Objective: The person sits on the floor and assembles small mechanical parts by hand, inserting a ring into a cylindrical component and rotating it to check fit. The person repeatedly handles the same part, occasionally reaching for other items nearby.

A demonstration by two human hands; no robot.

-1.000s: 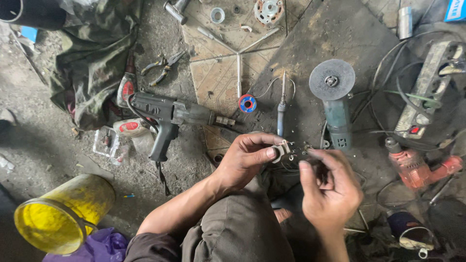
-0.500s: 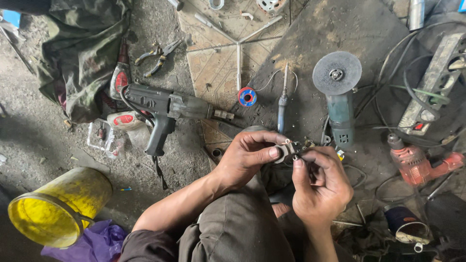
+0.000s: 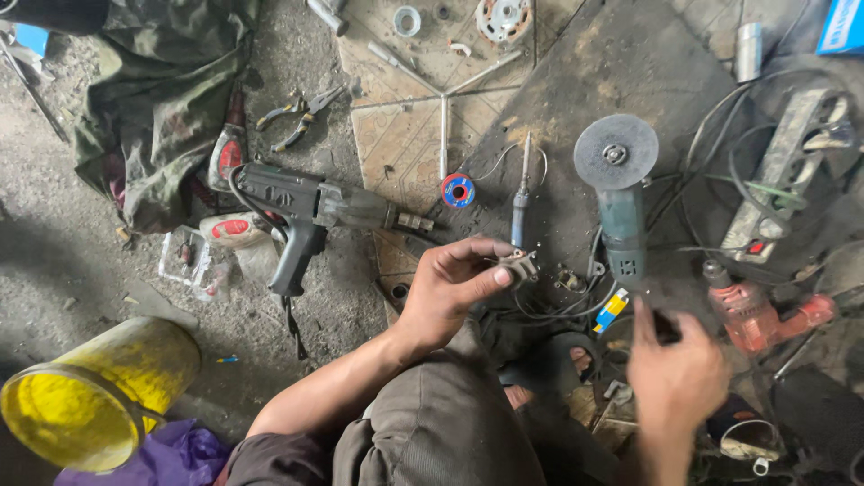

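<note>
Floor clutter frames the work, taken from the left: a yellow bucket [image 3: 85, 396], a black power drill [image 3: 306, 211] lying on its side, a small red-and-blue spool [image 3: 458, 190] and a blue-handled soldering iron [image 3: 519, 202] on the dark worktop [image 3: 630, 63], then an angle grinder [image 3: 619, 193] with its disc up, and a red tool [image 3: 765, 310] at the far right.

The left hand [image 3: 450, 288] pinches a small metal-and-plastic part [image 3: 520, 267] between thumb and fingertips, lifted just above the worktop near the soldering iron's handle. The right hand [image 3: 675, 373] is away from it, blurred, low beside the grinder's body; something dark seems to sit at its fingers, but whether it grips anything cannot be told.

As a judgement, the fitting on the small part is paused midway: the part is loose in one hand, joined to nothing visible.

Half a second ago both hands met on the part; now the right hand has drawn off to the right, while the left keeps its pinch in nearly the same place.
</note>
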